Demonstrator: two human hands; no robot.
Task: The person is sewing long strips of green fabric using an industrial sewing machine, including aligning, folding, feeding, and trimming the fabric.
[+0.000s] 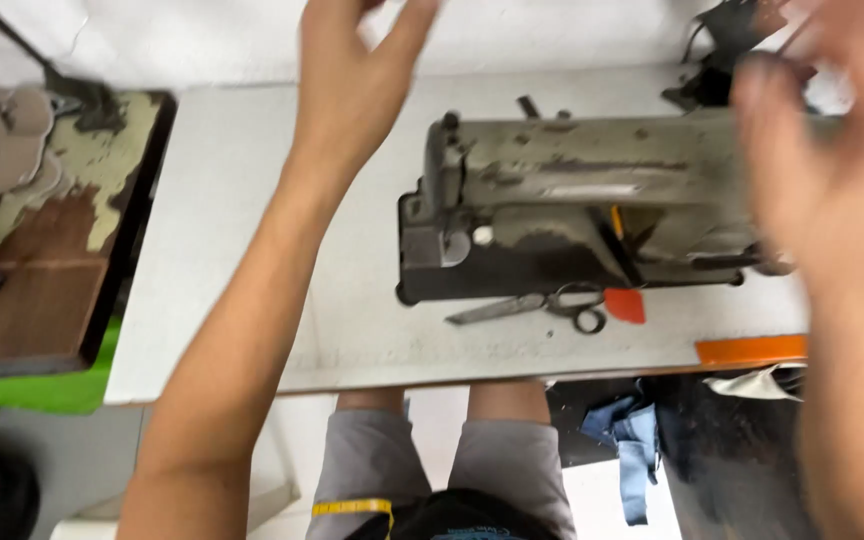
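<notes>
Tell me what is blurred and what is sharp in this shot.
Head view: the right hand is heavily smeared by motion, the left hand slightly soft at the fingertips; the sewing machine and scissors on the white table read fairly sharp; lighting is even, without strong glare.

White table (252, 250) with sewing machine (572, 200), scissors (532, 305)
</notes>
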